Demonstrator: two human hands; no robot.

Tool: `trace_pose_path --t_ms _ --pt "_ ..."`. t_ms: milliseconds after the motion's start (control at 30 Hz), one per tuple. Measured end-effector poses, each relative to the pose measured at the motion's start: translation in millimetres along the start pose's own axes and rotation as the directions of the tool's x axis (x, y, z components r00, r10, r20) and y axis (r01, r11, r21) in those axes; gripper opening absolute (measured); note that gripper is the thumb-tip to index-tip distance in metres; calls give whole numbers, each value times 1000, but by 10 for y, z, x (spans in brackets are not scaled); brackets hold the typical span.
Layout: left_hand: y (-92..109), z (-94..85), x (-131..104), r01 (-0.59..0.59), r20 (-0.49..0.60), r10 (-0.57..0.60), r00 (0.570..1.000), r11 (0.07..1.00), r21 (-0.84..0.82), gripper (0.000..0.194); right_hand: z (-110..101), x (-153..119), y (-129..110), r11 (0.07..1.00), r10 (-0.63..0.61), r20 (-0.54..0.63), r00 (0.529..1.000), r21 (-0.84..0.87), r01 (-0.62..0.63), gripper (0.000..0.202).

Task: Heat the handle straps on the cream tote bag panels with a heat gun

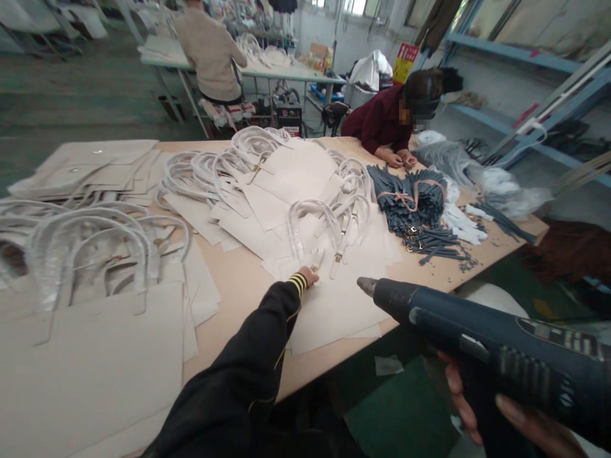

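My right hand (515, 413) is wrapped round the grip of a dark blue heat gun (477, 343) at the lower right. The gun's metal nozzle points left over the table's front edge. My left hand (309, 276), in a black sleeve with yellow-striped cuff, is closed at a small strap with a metal buckle (316, 259) on a beige bag panel (329, 312). What its fingertips pinch is too small to tell. Plastic-wrapped handles (312, 207) rise from the panel just beyond that hand.
Beige bag pieces with wrapped handles (86, 343) are stacked at the left. Bundled dark straps (405, 197) lie at the right of the table (229, 286). A person in dark red (377, 117) leans over the far right corner; another person (207, 54) sits behind.
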State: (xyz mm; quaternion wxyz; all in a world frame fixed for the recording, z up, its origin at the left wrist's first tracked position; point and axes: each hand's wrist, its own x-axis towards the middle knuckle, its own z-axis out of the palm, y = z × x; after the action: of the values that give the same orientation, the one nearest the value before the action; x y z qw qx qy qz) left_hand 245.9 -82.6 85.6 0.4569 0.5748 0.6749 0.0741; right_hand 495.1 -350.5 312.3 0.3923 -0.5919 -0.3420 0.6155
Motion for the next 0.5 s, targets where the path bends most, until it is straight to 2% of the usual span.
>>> trace_pose_path --t_ms 67,100,167,200,233,267,300,333,400,500 --pt "127 -280 121 -88 -89 66 994 961 -262 18 29 -2 -49 1000 13 -69 998 27 -11 33" --pt "148 -407 165 -141 -180 66 981 884 -446 20 56 11 -70 999 21 -111 994 35 -18 33" --pt "76 -561 188 -220 -334 -39 942 679 -701 22 132 85 -95 999 34 -139 990 42 -28 35" --pt "-20 -567 154 -221 -364 -95 927 645 -731 21 176 153 -98 998 36 -112 993 48 -31 35" --pt "-151 -521 87 -186 -373 -127 919 695 -695 19 224 245 -94 997 42 -71 997 61 -37 36" --pt "-304 -426 -9 -115 -371 -130 919 813 -571 16 275 362 -85 996 47 -24 999 78 -45 36" --pt "-467 -293 -129 -35 -369 -119 922 923 -384 14 330 500 -74 994 48 27 999 97 -50 36" --pt "-626 -136 -263 37 -368 -103 924 983 -182 12 390 655 -63 992 39 79 996 116 -48 35" --pt "-878 185 -534 134 -377 -80 923 984 119 18 521 990 -45 992 5 169 986 125 -27 34" --pt "-1012 499 -832 198 -376 -74 924 933 302 29 717 1435 -38 998 -34 245 969 56 21 33"
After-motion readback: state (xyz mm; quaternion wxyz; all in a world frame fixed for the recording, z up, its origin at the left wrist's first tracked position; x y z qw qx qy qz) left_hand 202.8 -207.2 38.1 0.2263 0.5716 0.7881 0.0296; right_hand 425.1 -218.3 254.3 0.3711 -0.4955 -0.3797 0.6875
